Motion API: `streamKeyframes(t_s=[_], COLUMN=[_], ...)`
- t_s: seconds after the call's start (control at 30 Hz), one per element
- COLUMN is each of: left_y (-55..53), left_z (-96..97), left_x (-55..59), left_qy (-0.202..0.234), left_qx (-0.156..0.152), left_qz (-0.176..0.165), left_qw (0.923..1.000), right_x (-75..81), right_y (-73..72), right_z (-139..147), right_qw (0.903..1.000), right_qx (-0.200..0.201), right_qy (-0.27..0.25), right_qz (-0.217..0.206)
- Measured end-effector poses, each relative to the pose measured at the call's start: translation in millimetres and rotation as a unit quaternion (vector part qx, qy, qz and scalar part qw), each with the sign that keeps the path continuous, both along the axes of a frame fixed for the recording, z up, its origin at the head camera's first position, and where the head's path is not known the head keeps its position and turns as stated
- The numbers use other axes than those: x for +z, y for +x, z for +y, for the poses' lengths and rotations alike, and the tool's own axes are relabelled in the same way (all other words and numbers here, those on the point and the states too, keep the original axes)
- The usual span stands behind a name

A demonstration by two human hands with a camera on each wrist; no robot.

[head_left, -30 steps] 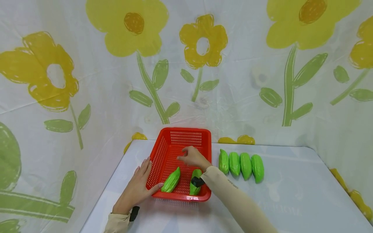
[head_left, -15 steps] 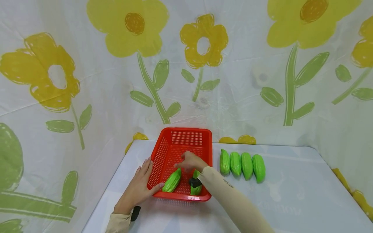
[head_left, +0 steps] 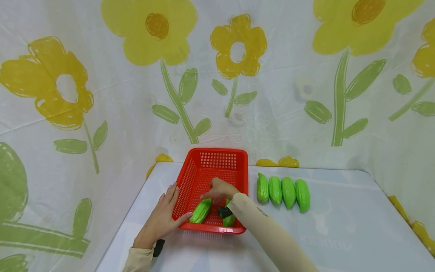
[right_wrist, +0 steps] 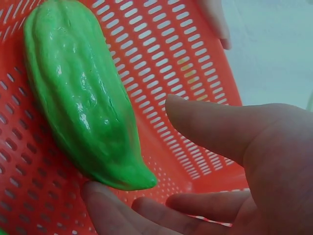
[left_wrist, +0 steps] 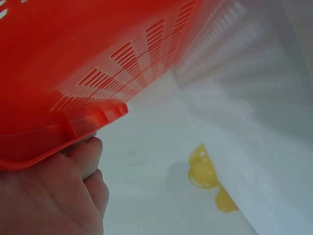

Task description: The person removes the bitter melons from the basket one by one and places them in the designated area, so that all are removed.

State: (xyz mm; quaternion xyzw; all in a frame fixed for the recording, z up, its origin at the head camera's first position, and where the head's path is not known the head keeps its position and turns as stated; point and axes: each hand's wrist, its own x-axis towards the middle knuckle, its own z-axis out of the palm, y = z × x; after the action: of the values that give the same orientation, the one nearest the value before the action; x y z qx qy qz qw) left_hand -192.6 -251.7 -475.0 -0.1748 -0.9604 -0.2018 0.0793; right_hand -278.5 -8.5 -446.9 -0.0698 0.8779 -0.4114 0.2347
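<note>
A red plastic basket (head_left: 242, 170) stands on the table, two glossy green bitter melons inside it. My left hand (head_left: 162, 215) rests along its left rim, fingers extended, thumb across the front corner. In the left wrist view, that hand (left_wrist: 58, 191) lies against the outer side under the rim. My right hand (head_left: 219, 190) reaches into the basket over the left bitter melon (head_left: 200, 210). The right wrist view has the thumb and fingers of this hand (right_wrist: 264, 171) spread apart around the pointed tip of that bitter melon (right_wrist: 83, 93). The other bitter melon (head_left: 229, 220) is partly hidden by my right wrist.
Several more bitter melons (head_left: 289, 192) lie in a row on the light table (head_left: 326, 211), right of the basket. A flower-printed cloth (head_left: 272, 113) hangs close behind the table and on both sides. A black wrist strap (head_left: 224, 212) overlaps the basket's interior.
My right hand has moved toward the front left and lower, from the middle of the basket to the left bitter melon's tip. My left hand has stayed on the rim.
</note>
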Motion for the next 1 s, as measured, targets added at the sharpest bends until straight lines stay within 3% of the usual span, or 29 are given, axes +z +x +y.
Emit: streamKeyframes(t_s=[0.57, 1.0], left_y=[0.0, -0.2], left_z=[1.4, 1.8], left_x=[1.8, -0.6], left_qy=[0.0, 0.001], left_qx=[0.005, 0.0], left_qz=[-0.012, 0.01], left_qw=[0.9999, 0.9999], right_x=[-1.9, -5.3], right_y=[1.8, -1.2], right_z=[-9, -11], right_qw=[0.9997, 0.9998], right_qx=[0.012, 0.014], right_qy=[-0.012, -0.007], right_qz=[-0.017, -0.009])
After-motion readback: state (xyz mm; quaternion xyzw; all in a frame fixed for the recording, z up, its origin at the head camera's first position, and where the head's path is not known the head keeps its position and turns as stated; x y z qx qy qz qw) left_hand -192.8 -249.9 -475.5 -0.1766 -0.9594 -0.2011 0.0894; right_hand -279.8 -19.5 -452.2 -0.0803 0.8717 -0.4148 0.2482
